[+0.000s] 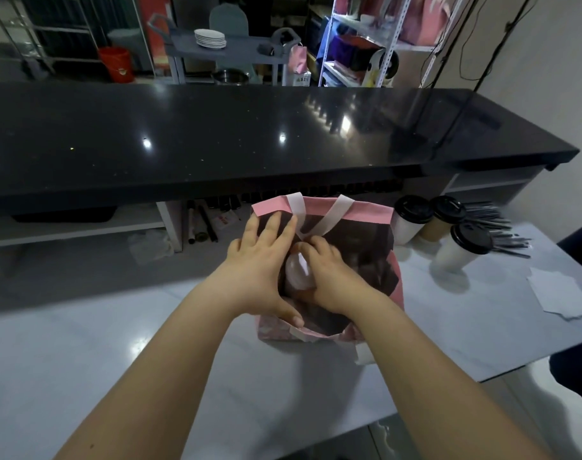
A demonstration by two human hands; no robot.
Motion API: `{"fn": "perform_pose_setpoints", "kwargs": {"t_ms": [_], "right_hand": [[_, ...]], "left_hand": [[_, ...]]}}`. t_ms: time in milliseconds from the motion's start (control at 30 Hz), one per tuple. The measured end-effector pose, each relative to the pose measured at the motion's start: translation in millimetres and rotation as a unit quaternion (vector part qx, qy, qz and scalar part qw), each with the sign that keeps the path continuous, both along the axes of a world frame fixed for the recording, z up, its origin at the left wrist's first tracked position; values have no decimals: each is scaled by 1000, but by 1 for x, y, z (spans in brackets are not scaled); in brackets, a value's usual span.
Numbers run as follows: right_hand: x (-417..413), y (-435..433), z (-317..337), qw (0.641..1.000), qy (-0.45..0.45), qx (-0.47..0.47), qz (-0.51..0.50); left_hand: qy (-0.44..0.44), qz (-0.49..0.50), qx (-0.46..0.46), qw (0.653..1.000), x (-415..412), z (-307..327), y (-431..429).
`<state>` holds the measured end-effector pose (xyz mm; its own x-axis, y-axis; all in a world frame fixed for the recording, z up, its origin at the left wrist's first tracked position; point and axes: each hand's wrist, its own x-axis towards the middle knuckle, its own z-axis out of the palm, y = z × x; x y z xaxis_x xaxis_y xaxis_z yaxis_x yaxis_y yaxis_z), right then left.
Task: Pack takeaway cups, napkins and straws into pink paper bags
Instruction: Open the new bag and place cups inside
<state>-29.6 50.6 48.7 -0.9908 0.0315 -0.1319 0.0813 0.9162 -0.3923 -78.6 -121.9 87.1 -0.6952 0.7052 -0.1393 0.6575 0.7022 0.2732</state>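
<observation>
Head view, pink paper bag (369, 210) open at centre, left hand (259, 267) spread flat against its 9 o'clock wall, right hand (329, 273) inside it curled round a pale cup (298, 272), three lidded cups (445, 210) at 2 o'clock

Nothing here reads cleanly. The small box (303, 78) by the far cart carries dark characters, too small to make out. The red bucket (116, 63) shows a pale mark near its base, just a smudge from here. Red print on the white sheet (222, 222) under the counter is blurred. Any lettering on the lids of the cups (412, 220) is unreadable.
</observation>
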Motion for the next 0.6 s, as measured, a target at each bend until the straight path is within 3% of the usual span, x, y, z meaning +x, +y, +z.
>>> {"fn": "perform_pose_setpoints", "kwargs": {"t_ms": [400,600], "right_hand": [[22,-4,-18,984,-70,130,103],[16,-3,-22,985,-97,118,81]], "left_hand": [[-21,35,42,998,7,4,-7],[6,27,58,998,15,1,-8]]}}
